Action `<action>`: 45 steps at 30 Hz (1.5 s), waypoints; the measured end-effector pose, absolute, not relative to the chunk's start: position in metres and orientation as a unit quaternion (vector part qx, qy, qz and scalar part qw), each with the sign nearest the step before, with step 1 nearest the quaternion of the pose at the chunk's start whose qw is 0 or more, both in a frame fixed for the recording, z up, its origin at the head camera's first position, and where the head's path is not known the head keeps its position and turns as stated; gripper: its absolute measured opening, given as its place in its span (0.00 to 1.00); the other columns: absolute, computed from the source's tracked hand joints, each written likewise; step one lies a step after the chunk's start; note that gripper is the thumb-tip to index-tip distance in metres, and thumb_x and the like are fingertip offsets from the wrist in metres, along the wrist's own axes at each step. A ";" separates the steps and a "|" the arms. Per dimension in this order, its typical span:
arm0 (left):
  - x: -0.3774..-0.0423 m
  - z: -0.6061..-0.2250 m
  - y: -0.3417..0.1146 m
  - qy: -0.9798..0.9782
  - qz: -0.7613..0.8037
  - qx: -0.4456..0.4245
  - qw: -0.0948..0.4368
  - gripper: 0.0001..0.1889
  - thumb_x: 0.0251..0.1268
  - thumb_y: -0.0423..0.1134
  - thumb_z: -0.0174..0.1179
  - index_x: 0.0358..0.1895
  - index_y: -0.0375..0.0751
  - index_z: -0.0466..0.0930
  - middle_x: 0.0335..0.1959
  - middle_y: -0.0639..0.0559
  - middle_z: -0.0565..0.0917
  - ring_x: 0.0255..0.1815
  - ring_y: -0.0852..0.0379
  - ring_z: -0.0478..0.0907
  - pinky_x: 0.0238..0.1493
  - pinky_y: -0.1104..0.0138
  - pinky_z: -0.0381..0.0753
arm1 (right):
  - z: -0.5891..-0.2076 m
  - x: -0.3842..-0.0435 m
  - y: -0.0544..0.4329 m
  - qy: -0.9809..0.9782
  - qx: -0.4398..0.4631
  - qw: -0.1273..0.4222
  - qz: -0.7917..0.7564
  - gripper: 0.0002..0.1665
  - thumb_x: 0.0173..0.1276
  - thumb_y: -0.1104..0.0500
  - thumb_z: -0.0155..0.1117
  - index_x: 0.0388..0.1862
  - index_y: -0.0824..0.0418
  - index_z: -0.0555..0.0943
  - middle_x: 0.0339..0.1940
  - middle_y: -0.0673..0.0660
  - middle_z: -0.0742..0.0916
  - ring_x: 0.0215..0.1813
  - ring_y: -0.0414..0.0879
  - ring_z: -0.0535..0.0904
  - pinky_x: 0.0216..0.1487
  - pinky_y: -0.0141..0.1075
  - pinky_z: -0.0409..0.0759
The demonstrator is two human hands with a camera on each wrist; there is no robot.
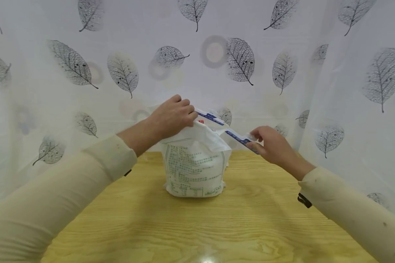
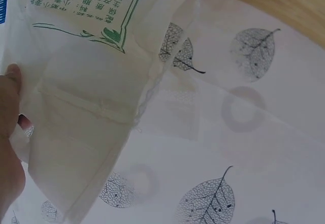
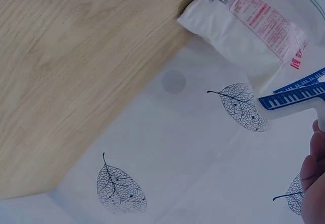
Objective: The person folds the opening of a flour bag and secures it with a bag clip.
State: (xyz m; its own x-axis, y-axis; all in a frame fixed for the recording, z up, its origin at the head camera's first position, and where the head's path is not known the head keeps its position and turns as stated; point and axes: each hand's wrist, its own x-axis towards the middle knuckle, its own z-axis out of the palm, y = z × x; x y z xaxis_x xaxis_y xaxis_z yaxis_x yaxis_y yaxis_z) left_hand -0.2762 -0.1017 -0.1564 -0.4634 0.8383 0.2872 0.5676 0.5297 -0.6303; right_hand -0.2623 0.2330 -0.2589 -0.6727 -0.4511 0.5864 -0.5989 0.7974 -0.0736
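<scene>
A white bag point(image 1: 195, 171) printed with green text, its contents not visible, stands upright on the wooden table. My left hand point(image 1: 174, 115) grips its upper edge from the left. In the left wrist view the fingers point(image 2: 11, 82) hold the thin bag top point(image 2: 86, 107). My right hand point(image 1: 271, 144) pinches the near end of a blue-and-white bag clip point(image 1: 238, 138) between thumb and fingers. Another blue strip point(image 1: 210, 117) lies by the bag's mouth, close to my left hand. The right wrist view shows two toothed blue strips point(image 3: 292, 98) beside the bag point(image 3: 254, 28), lying at a slight angle.
The wooden table point(image 1: 197, 226) spreads beneath and in front of the bag. Behind it hangs a pale curtain point(image 1: 197, 76) with dark leaf prints. Part of a dark band point(image 1: 304, 200) shows below my right sleeve.
</scene>
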 end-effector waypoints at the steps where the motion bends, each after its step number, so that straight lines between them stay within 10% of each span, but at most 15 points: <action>1: -0.277 -0.157 -0.102 -0.822 0.230 -0.428 0.296 0.13 0.70 0.45 0.63 0.51 0.42 0.83 0.49 0.48 0.87 0.46 0.48 0.80 0.48 0.59 0.75 | -0.257 -0.262 0.230 -0.904 0.294 0.279 0.135 0.17 0.64 0.61 0.72 0.46 0.70 0.79 0.37 0.62 0.84 0.38 0.53 0.79 0.39 0.46 0.78; 45: -0.285 -0.155 -0.107 -0.780 0.140 -0.507 0.339 0.10 0.70 0.38 0.62 0.47 0.35 0.79 0.40 0.43 0.81 0.41 0.46 0.78 0.42 0.59 0.82 | -0.228 -0.285 0.140 -0.840 0.347 0.289 0.299 0.14 0.62 0.61 0.74 0.42 0.67 0.82 0.30 0.59 0.83 0.33 0.48 0.77 0.37 0.42 0.78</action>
State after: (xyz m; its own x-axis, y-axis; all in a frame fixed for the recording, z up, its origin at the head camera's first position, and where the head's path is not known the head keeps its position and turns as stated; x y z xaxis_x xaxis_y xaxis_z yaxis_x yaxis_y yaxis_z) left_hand -0.2847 -0.1067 -0.1551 -0.2566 0.8855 0.3873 0.6958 0.4474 -0.5619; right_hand -0.2848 0.1400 -0.2276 -0.5914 -0.4106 0.6940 -0.7569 0.5796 -0.3021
